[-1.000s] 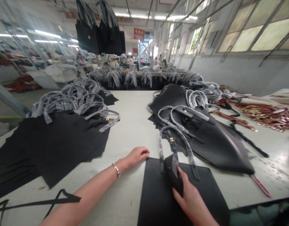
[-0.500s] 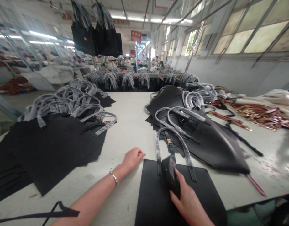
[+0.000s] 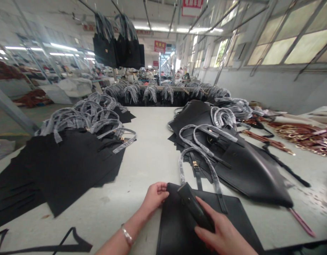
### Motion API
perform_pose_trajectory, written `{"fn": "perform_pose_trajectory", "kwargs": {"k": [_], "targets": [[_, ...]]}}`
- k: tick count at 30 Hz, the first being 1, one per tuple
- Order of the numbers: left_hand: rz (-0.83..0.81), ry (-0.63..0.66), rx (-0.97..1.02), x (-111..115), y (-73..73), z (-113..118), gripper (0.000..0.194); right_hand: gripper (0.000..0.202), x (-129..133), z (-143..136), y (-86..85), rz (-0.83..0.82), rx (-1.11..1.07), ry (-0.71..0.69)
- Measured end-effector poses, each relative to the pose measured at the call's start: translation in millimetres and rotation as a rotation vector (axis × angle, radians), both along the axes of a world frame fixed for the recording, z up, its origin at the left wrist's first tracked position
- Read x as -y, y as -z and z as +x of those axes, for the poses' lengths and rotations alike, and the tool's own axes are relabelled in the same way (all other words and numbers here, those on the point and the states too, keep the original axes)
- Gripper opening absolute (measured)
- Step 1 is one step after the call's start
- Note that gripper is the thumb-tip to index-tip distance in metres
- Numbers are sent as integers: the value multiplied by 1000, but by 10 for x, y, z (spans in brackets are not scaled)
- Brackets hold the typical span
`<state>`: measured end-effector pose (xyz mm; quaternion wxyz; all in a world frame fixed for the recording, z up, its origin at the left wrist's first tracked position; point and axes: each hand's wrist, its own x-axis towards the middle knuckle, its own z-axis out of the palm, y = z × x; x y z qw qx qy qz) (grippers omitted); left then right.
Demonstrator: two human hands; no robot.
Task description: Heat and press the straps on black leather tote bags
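In front of me lies a flat black leather bag panel (image 3: 174, 226) with a plastic-wrapped handle (image 3: 208, 163) at its top edge. Between the handle's ends runs a short strap (image 3: 197, 177) with a gold buckle. My left hand (image 3: 156, 196) is closed at the panel's top left corner, thumb and fingers pinching the edge. Wrapped around a black handheld tool shaped like a hair clipper (image 3: 197, 209), my right hand (image 3: 219, 230) holds it tilted over the panel. The tool's head points up and left, near the handle's left end, which it partly hides.
Stacked black panels with wrapped handles (image 3: 81, 159) lie left; more bag pieces (image 3: 248, 166) are piled right. Brown straps (image 3: 304, 134) and a pink-handled tool (image 3: 301, 221) are farther right. Black strips (image 3: 46, 248) lie front left. Finished bags (image 3: 107, 46) hang overhead.
My left hand has come nearer and now pinches the panel's corner. The right hand has tilted the black tool leftward over the panel. The whole view has shifted slightly.
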<state>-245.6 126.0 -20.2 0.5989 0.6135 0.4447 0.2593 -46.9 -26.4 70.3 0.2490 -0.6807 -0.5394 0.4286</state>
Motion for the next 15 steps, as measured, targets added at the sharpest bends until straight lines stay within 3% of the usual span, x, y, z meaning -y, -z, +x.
{"fn": "perform_pose_trajectory", "kwargs": {"k": [5,10,15], "targets": [[-127,-34,356,213,-65,0,28,74,-229,-159,-242,-106,-273,-106],[-184,-106,424,335,-109,88,31,70,-396,-150,-244,-60,-288,-40],[-209,-115,396,308,-106,73,32,63,-362,-92,-215,-152,-377,-131]]}}
